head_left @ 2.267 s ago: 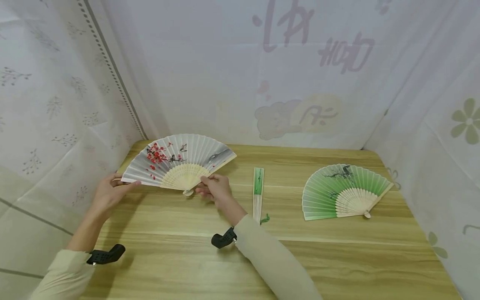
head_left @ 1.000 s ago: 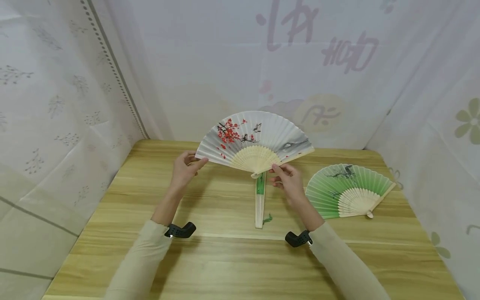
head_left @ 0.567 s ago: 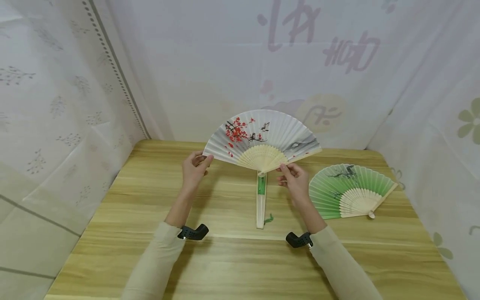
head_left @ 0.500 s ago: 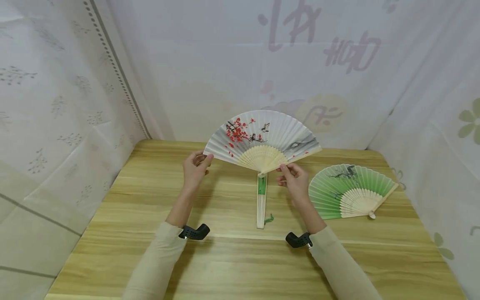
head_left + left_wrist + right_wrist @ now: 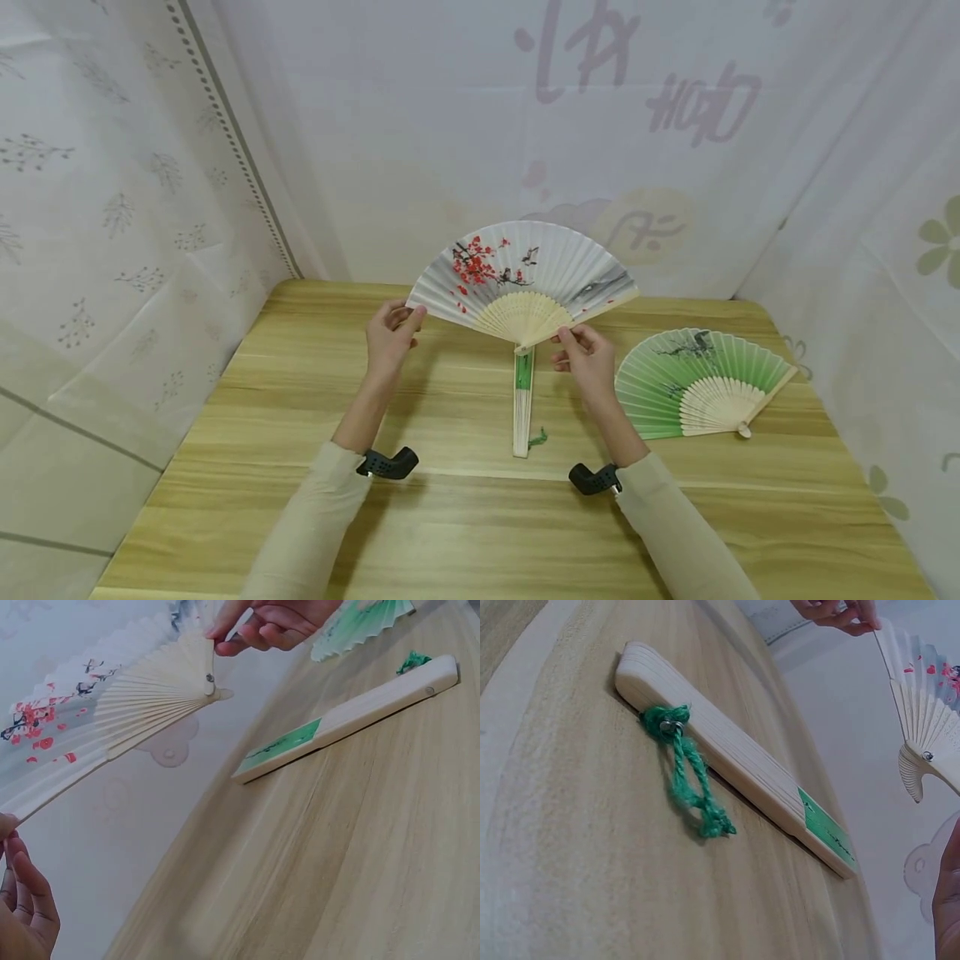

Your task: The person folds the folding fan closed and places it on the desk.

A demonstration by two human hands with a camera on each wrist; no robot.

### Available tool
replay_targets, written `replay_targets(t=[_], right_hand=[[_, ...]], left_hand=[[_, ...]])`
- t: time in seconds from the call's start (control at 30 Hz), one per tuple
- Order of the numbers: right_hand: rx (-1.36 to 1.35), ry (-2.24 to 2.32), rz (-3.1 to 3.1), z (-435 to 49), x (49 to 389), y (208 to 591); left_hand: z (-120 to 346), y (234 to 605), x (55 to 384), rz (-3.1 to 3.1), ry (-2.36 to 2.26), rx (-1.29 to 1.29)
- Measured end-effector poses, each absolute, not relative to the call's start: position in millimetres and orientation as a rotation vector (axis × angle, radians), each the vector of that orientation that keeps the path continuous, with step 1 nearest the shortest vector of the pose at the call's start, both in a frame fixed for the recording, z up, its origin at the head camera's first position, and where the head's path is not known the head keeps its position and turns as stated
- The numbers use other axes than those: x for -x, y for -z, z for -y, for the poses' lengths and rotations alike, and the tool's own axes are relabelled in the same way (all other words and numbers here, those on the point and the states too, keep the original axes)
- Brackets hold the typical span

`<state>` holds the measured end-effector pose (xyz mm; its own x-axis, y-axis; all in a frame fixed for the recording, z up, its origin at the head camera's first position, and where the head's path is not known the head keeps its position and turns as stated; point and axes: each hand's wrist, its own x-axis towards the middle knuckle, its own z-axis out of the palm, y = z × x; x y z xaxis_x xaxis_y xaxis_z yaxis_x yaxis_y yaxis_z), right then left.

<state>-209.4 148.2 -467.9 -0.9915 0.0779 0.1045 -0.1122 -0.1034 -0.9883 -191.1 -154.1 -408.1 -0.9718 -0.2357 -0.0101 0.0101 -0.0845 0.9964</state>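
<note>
Spread wide, a white folding fan [image 5: 525, 275] with red blossoms and small birds is held up over the far middle of the table. My left hand [image 5: 390, 337] pinches its left outer edge between thumb and fingers. At the right guard stick, near the pivot, my right hand [image 5: 588, 358] grips it between thumb and fingers. Below the pivot a folded green fan [image 5: 522, 404] lies on the table, its far end hidden behind the white fan in the head view. In the right wrist view its green cord loop [image 5: 682, 772] shows beside the pale sticks.
A spread green folding fan [image 5: 701, 383] lies on the right of the wooden table [image 5: 480, 533], close beside my right hand. White printed cloth [image 5: 420, 125] hangs behind the table and along both sides.
Both hands have carried the white fan rightward and up from the table's left side to above the folded fan. Over the last half second its right edge has turned slightly; otherwise it stays put.
</note>
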Motion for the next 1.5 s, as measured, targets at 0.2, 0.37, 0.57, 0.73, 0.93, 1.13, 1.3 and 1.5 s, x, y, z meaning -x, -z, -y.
replay_targets(t=[0.2, 0.37, 0.57, 0.73, 0.93, 1.13, 1.3, 1.5], right_hand=[[-0.072, -2.194, 2.033, -146, 209, 465], [-0.104, -2.205, 2.028, -146, 210, 463], [-0.116, -2.225, 2.055, -146, 208, 455], [-0.127, -2.186, 2.104, -143, 199, 437], [-0.144, -2.188, 2.106, -142, 197, 433], [-0.162, -2.175, 2.123, -142, 200, 433], [-0.173, -2.167, 2.138, -143, 201, 432], [-0.198, -2.151, 2.125, -146, 210, 450]], left_hand=[[156, 414, 200, 2.009, 2.157, -0.195], [159, 426, 211, 2.02, 2.132, -0.167], [158, 425, 214, 2.022, 2.104, -0.12], [159, 421, 213, 2.025, 2.113, -0.092], [155, 402, 205, 2.054, 2.107, -0.09], [153, 397, 206, 2.065, 2.092, -0.068], [156, 415, 219, 2.06, 2.076, -0.078], [155, 418, 222, 2.066, 2.05, -0.045]])
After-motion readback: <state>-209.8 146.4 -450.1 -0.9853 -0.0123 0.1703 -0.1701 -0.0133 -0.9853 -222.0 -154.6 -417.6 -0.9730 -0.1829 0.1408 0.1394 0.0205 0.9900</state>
